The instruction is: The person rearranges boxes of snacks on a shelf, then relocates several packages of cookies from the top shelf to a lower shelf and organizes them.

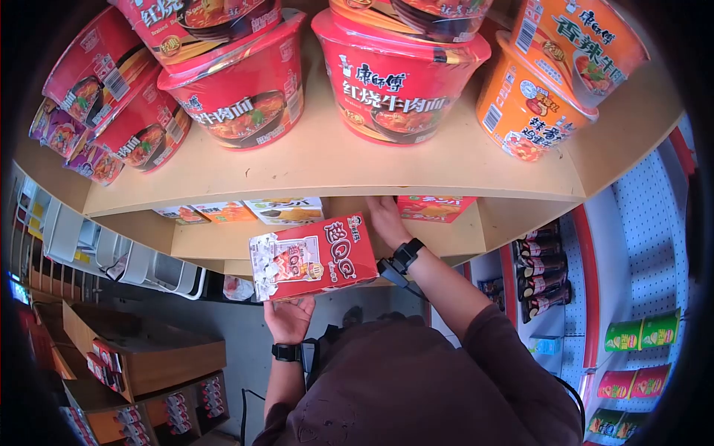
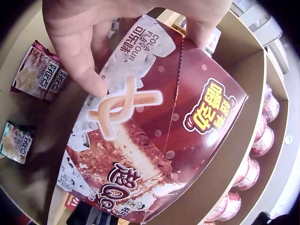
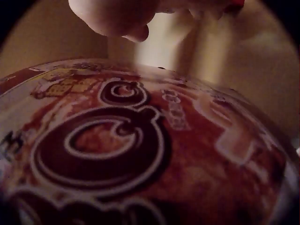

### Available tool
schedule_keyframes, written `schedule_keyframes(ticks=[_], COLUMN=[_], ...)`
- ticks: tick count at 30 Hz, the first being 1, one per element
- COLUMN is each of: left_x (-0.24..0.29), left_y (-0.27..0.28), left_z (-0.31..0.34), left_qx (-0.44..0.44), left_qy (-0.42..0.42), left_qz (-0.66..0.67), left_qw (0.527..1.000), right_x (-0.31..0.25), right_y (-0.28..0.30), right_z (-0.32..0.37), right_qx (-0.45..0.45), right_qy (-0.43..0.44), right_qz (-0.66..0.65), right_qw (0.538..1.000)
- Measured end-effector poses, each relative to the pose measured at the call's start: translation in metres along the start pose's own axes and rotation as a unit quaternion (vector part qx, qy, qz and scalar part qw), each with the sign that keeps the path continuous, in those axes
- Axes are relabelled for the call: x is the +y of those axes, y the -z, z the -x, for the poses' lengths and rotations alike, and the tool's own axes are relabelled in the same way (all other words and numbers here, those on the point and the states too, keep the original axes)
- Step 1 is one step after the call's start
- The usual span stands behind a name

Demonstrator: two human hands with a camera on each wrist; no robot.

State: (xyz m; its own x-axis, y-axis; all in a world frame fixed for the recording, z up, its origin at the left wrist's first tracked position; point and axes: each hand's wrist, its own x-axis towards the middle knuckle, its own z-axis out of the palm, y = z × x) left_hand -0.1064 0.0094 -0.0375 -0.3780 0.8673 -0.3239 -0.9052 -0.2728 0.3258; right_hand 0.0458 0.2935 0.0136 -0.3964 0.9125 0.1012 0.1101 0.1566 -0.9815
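A large red box [image 1: 316, 256] with white ice-cube print is tilted in front of the lower shelf. My left hand [image 1: 290, 320] supports its lower left end; in the left wrist view, the fingers and thumb of that hand [image 2: 89, 42] grip the box [image 2: 154, 122] along its edge. My right hand [image 1: 387, 223] reaches into the lower compartment, between the red box and a small red carton [image 1: 435, 208], its fingertips hidden by the upper shelf. In the right wrist view, that hand [image 3: 122, 16] appears above the box's printed face [image 3: 117, 150], with a bit of red beside its fingers.
Noodle tubs [image 1: 401, 89] stand stacked on the upper shelf [image 1: 327, 171], above the hands. Small cartons [image 1: 286, 210] line the lower compartment at the left. Racks with packets [image 1: 547, 275] stand at the right, a wooden display unit [image 1: 171, 360] at the lower left.
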Motion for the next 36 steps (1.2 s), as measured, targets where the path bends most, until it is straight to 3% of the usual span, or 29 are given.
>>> schedule_keyframes(ticks=[9, 15, 27, 36], left_x=[0.000, 0.003, 0.006, 0.006], left_y=[0.001, 0.006, -0.005, 0.002], left_z=[0.001, -0.001, 0.000, -0.003], left_qx=[0.008, -0.010, 0.007, -0.013], left_qy=[-0.001, 0.011, 0.015, 0.023], left_qz=[-0.012, -0.011, -0.002, -0.011], left_qw=[1.000, 1.000, 1.000, 1.000], right_x=[-0.003, 0.008, -0.003, 0.020], right_y=[0.018, 0.038, 0.078, 0.086], right_z=[0.005, 0.004, 0.011, -0.008], right_qx=[0.007, -0.017, -0.013, 0.019], right_qy=[-0.018, 0.038, -0.009, 0.043], right_qz=[0.010, 0.034, 0.005, 0.014], right_qw=[1.000, 0.999, 1.000, 0.999])
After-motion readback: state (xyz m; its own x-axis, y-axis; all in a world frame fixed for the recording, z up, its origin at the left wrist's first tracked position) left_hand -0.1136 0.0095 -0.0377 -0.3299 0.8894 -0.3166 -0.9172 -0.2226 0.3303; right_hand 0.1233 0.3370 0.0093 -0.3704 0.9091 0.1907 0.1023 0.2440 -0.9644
